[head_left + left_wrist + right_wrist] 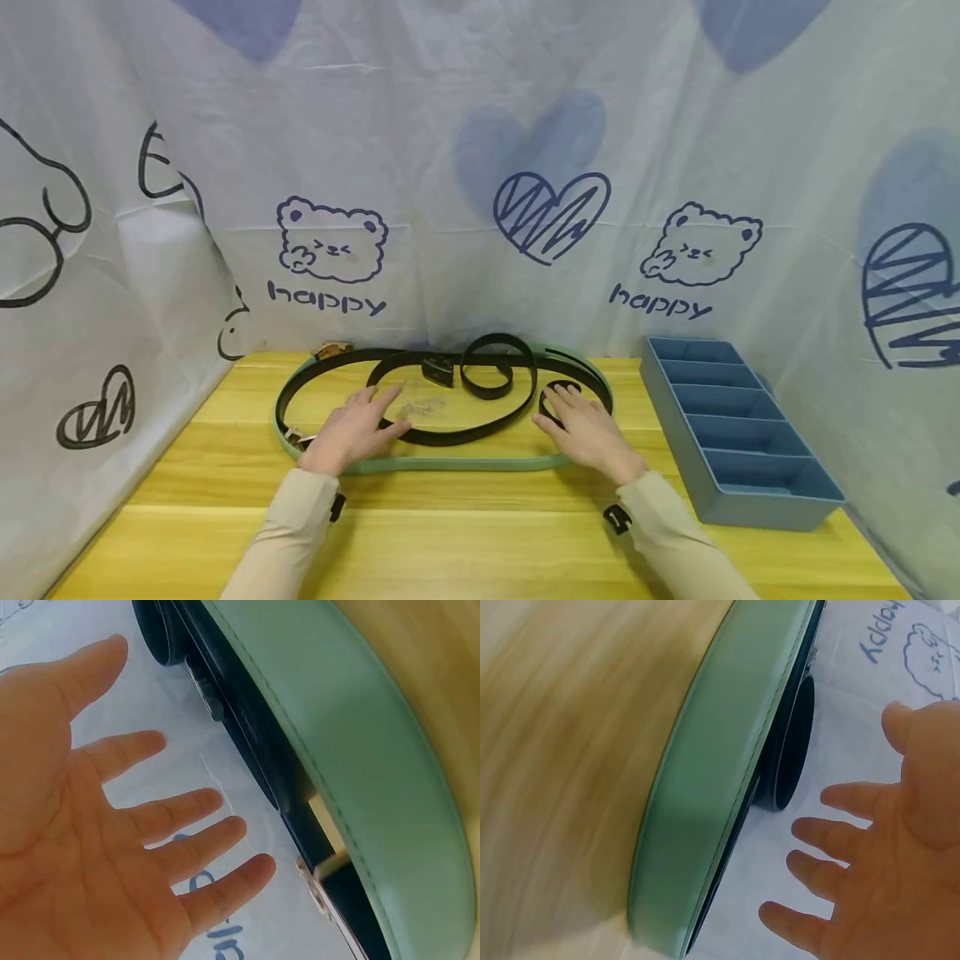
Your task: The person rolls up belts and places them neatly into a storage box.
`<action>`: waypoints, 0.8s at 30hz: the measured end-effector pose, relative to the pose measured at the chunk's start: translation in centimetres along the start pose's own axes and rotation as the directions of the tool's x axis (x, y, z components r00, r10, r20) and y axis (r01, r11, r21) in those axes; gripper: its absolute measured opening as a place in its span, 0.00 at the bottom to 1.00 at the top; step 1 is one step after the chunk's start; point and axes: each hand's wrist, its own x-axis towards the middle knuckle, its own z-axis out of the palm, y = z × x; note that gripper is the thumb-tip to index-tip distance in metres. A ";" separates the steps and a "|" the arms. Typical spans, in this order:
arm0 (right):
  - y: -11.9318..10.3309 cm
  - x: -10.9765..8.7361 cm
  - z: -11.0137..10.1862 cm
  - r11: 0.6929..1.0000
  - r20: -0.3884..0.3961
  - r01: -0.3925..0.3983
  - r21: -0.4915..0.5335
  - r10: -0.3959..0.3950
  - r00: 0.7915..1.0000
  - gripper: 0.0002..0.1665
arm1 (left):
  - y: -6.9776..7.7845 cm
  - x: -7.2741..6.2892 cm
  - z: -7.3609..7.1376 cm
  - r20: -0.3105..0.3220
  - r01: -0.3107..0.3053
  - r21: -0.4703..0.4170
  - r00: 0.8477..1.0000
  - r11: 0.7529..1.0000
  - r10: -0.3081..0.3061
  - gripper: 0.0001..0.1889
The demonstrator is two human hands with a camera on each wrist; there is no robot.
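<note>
- Take the belts' middle as your dial's centre, with 12 o'clock toward the white cloth printed with blue hearts and bears (442,158).
- Your left hand (354,423) is at about 9 o'clock, above the looped belts; its fingers are spread and nearly straight, gripping nothing.
- Your right hand (588,429) is at about 3 o'clock, fingers likewise extended and spaced apart, holding nothing.
- The pale green, stitched, leather-like belt (480,464) stands on its edge as a wide outer oval around the darker straps, on the yellow wood-grain table (480,542).
- Within it runs a smooth black strap (450,437), looped inside the oval; overlaps hide how many black belts there are.
- A dark metal buckle (437,372) sits near 12 o'clock, a standing black coil (498,338) near 1, and a small black curl (558,386) close to your right fingers.
- Gold-toned buckles show at about 10 (332,350) and just past 8 (297,437).
- A blue-grey plastic box with five compartments (772,510) stands at 3 o'clock, beyond your right hand.
</note>
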 end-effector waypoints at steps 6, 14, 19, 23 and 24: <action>-1.3 1.1 0.3 0.999 -0.033 0.046 -0.022 -0.047 0.998 0.37 | 1.6 0.9 0.8 0.020 -0.052 0.040 0.998 0.998 0.052 0.30; -2.6 3.6 0.9 0.991 -0.103 0.108 -0.082 -0.116 0.988 0.26 | 4.6 2.2 2.9 0.057 -0.165 0.084 0.985 0.983 0.160 0.26; -3.6 5.8 1.2 0.978 -0.068 0.165 -0.130 -0.175 0.982 0.22 | 6.0 2.8 3.8 0.047 -0.239 0.114 0.971 0.964 0.235 0.20; -4.2 7.0 1.5 0.974 0.022 0.152 -0.169 -0.151 0.988 0.23 | 6.5 3.4 4.5 0.061 -0.254 0.103 0.967 0.962 0.249 0.18; -4.3 7.3 1.6 0.975 0.044 0.138 -0.172 -0.132 0.990 0.24 | 6.6 3.5 4.6 0.071 -0.248 0.096 0.968 0.964 0.242 0.18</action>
